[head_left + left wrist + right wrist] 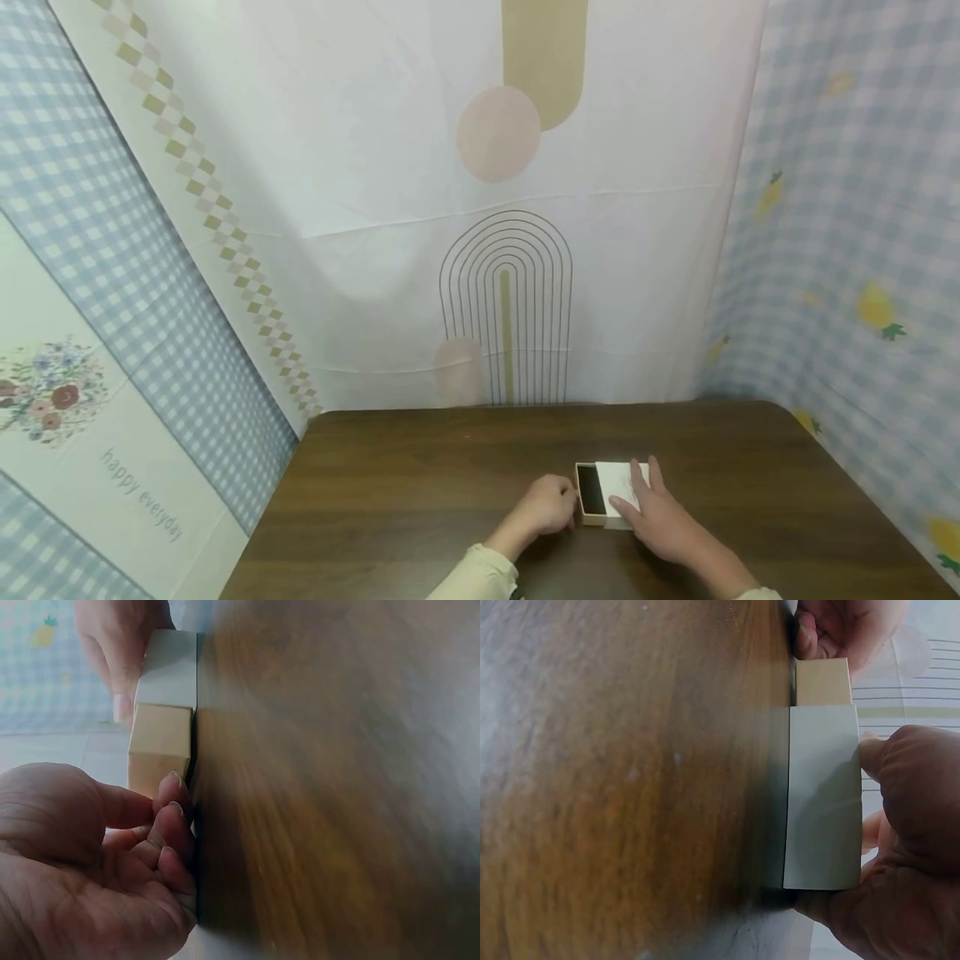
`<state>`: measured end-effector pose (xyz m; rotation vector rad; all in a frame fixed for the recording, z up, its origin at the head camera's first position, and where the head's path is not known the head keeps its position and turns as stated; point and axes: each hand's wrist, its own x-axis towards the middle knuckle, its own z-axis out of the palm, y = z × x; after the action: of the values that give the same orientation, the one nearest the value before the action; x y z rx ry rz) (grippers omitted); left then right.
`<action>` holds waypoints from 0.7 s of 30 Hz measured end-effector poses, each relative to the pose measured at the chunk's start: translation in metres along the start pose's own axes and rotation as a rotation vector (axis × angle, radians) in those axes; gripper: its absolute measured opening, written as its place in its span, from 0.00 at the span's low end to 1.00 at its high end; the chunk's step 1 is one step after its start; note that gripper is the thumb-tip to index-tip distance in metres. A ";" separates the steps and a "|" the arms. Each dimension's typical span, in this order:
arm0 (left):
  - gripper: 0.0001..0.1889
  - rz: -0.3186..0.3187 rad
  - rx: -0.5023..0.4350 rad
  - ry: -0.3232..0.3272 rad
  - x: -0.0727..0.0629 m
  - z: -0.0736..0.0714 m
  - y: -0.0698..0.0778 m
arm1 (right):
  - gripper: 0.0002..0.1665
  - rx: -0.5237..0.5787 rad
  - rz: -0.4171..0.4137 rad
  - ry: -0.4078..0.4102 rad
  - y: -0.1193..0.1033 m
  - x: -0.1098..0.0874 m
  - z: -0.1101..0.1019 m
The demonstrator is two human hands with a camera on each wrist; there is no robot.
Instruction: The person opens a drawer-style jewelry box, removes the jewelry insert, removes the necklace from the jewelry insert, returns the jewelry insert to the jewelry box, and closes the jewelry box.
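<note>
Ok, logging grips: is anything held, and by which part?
The left hand curls against the tan rectangular tray; whether it pinches its end is unclear. The right hand rests on the white rectangular sleeve.

We are seeing a white box cover (612,478), tan tray (823,684), brown wood-grained surface (375,500) and blue-and-white checked cloth (817,208).

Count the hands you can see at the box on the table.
2: the left hand at the outer end of the tray, and the right hand on the white cover. Neither is hidden.
</note>
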<state>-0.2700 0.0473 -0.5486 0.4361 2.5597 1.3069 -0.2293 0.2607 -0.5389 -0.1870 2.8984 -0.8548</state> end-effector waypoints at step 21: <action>0.20 0.050 0.009 -0.011 -0.008 -0.034 -0.026 | 0.55 0.000 -0.002 0.003 0.002 0.000 0.002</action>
<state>-0.2781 0.0043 -0.5498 0.5101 2.5623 1.3068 -0.2292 0.2611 -0.5413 -0.1880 2.9018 -0.8564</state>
